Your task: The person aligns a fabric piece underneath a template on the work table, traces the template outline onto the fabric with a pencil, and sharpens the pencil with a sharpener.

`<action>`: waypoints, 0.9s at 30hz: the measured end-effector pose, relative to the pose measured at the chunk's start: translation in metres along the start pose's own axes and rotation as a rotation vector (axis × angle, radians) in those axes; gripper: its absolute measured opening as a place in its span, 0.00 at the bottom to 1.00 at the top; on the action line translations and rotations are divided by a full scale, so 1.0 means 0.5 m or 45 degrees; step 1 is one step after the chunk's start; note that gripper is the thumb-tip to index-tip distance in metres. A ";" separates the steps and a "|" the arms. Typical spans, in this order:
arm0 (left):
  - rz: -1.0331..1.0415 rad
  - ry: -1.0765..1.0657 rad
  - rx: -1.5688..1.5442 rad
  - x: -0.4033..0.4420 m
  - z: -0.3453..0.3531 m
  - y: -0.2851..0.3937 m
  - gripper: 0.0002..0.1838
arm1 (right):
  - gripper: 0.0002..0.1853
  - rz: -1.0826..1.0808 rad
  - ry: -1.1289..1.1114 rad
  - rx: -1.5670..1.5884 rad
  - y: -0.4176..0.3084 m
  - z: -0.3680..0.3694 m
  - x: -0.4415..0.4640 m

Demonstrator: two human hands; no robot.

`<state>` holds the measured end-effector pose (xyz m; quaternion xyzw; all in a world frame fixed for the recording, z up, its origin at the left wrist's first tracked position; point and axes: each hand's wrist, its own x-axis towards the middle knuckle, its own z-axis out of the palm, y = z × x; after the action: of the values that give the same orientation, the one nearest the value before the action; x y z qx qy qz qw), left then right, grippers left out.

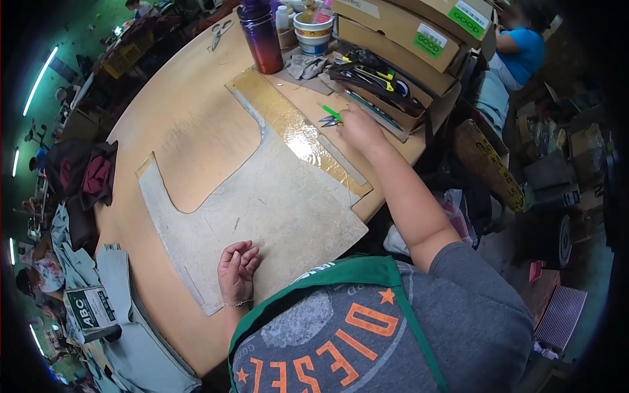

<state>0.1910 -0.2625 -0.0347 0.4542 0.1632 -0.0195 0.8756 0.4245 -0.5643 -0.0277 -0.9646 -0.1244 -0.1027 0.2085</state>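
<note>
A large grey-white pattern sheet (282, 196) lies on the table, with a deep curved cut-out and yellowish, shiny taped strips (288, 118) along its upper arm. My left hand (237, 270) rests over the sheet's near edge, palm partly up, fingers loosely curled and a little apart, holding nothing I can see. Past the sheet's right side, my right hand (359, 128) is closed around a bright green pen-like stick (332, 112), which juts out from the fingers. Metal snips (329, 122) show their pointed blades beside those fingertips; their handles are hidden.
Behind my right hand stands an open cardboard box (386, 98) of tools, under stacked cartons (409, 39). A dark tumbler (262, 39), tubs (313, 33) and scissors (221, 33) sit farther back. Grey-blue fabric pieces (141, 321) lie left. Another person (524, 49) is at right.
</note>
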 end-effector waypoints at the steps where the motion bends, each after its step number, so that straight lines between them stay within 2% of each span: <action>1: 0.004 -0.002 -0.002 -0.001 -0.002 0.000 0.10 | 0.11 -0.013 0.019 0.004 0.005 -0.003 -0.004; 4: 0.003 -0.008 -0.018 0.001 -0.005 -0.001 0.10 | 0.13 0.221 -0.031 0.247 0.028 -0.027 -0.021; 7: -0.002 -0.018 -0.041 0.004 -0.008 -0.002 0.10 | 0.13 0.433 0.100 0.741 0.075 -0.032 -0.058; 8: -0.005 -0.020 -0.046 0.004 -0.008 -0.001 0.10 | 0.12 0.399 0.231 0.832 0.085 -0.029 -0.068; 11: -0.012 -0.018 -0.038 0.006 -0.009 -0.001 0.11 | 0.11 0.548 0.309 1.282 0.120 -0.013 -0.082; 15: -0.013 -0.013 -0.034 0.005 -0.006 0.001 0.11 | 0.11 0.526 0.257 1.270 0.122 -0.007 -0.074; 21: -0.006 -0.026 -0.051 0.003 -0.008 0.000 0.10 | 0.13 0.604 0.168 0.903 0.125 -0.004 -0.058; 27: -0.005 -0.028 -0.045 0.003 -0.006 0.002 0.10 | 0.16 0.598 0.262 0.750 0.115 -0.011 -0.071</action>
<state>0.1916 -0.2594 -0.0359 0.4381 0.1548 -0.0234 0.8852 0.4063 -0.6242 -0.0534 -0.8504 0.0971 -0.1082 0.5057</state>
